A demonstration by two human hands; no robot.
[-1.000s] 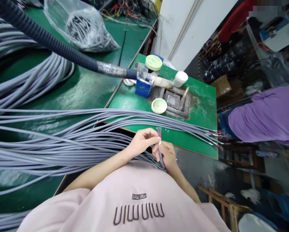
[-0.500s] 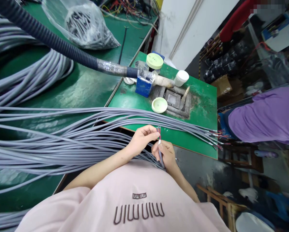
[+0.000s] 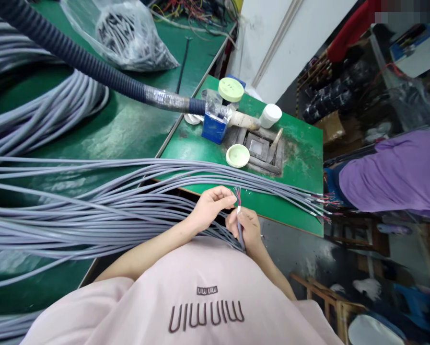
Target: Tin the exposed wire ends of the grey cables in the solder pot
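Observation:
My right hand (image 3: 249, 229) is closed round a grey cable (image 3: 240, 232) in front of my body, its end pointing away from me. A white band (image 3: 239, 209) circles the cable where the jacket stops. Beyond it, several thin red and dark wires (image 3: 238, 194) fan out with pale tips. My left hand (image 3: 215, 206) pinches at the left side of these wires between thumb and forefinger; exactly which strand is too small to see. Just past my hands lies a bundle of grey cables (image 3: 207, 170), their stripped ends (image 3: 324, 203) at the right table edge.
A soldering pot (image 3: 258, 146) is set in the green table (image 3: 301, 143), beside a pale green dish (image 3: 237, 156), a white jar (image 3: 270, 116) and a blue box (image 3: 215, 128). A ribbed hose (image 3: 103, 72) crosses above. A person in a purple top (image 3: 398, 172) is at the right.
The thin wires at the cable's end are spread slightly wider. Both hands have stayed almost in place, still at the same cable.

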